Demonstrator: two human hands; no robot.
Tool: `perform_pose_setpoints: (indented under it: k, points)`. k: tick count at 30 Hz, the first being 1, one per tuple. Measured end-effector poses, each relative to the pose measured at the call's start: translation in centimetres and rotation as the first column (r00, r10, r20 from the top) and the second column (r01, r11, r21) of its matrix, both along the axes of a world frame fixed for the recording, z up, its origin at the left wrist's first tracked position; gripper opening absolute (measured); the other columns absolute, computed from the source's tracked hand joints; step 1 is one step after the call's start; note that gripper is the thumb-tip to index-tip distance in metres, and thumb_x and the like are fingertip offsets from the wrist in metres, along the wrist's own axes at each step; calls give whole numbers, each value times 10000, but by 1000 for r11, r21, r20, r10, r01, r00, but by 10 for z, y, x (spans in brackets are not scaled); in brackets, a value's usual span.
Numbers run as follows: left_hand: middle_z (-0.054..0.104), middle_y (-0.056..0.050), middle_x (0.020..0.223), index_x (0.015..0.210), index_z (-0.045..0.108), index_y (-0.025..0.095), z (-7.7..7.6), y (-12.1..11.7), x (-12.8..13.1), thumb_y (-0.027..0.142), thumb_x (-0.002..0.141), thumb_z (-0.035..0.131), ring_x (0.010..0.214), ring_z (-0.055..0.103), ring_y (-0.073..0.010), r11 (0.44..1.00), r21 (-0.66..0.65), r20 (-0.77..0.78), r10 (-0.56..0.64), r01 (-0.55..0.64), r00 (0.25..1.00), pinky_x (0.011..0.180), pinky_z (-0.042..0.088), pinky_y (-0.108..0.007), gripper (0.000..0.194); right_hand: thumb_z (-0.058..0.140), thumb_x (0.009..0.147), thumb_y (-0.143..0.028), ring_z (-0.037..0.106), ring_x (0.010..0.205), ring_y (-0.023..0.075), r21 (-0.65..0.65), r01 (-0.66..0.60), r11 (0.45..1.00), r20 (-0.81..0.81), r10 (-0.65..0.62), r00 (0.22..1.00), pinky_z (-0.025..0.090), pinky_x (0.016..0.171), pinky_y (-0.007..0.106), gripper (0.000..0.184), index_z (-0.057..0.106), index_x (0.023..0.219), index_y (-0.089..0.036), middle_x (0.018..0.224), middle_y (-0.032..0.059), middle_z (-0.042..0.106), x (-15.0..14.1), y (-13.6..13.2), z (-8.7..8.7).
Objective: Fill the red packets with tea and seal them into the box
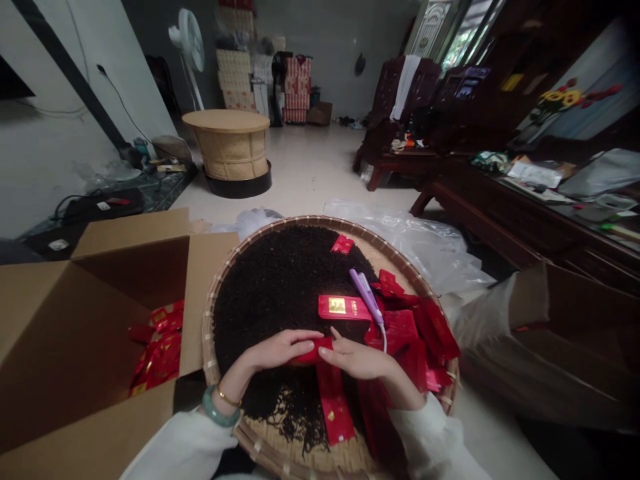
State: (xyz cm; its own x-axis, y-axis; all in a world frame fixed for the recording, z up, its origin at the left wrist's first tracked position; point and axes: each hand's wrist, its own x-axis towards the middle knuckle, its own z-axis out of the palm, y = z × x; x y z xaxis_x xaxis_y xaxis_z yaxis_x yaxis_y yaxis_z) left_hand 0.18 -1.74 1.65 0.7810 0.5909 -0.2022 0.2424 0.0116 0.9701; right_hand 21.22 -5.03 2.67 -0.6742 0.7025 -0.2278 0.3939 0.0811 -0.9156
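Observation:
My left hand and my right hand meet over a round woven bamboo tray. Between them is a small red foil packet, its ends gripped by my fingers and thumbs. Dark loose leaves, like dry tea, cover much of the tray. Just beyond my right hand lies a neat stack of red packets with a gold label. Against it rests a purple hair-straightener-like clamp with a white cord. A long flat red pouch lies below my hands.
More red pouches heap along the tray's right side; a single packet sits on the leaves. To the left, an open cardboard box holds several red packets. Clear plastic sheeting lies behind the tray, and a dark wooden table stands right.

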Motion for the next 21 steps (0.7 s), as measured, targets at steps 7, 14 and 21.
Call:
perform_pose_setpoints:
  k: [7,14,21]
  points:
    - [679,-74,1160,1235,602,209,0,-2,0,472,846,543,992,649,-248,975,214,-145,93,-60,985,896,457,-328,472,345,862,-667,508,632,130,-4,-16,1000,43,17,999,54,1139,537,558,451,576,-200,536,-73,396,-2,0,-2]
    - [690,-88,1129,1192,634,149,-3,-3,2,552,883,408,987,631,-256,993,66,-65,106,-102,992,910,451,-355,556,236,882,-675,595,983,220,12,20,1000,8,-20,1000,18,1146,534,642,654,870,-188,880,1,678,3,4,7]
    - [687,-72,1108,1111,671,157,0,-2,4,656,787,496,1043,575,-230,991,-133,90,47,-35,995,964,401,-323,620,184,909,-647,592,1060,227,34,-79,996,44,77,996,-6,1137,559,658,654,996,-195,1033,33,689,-4,4,17]
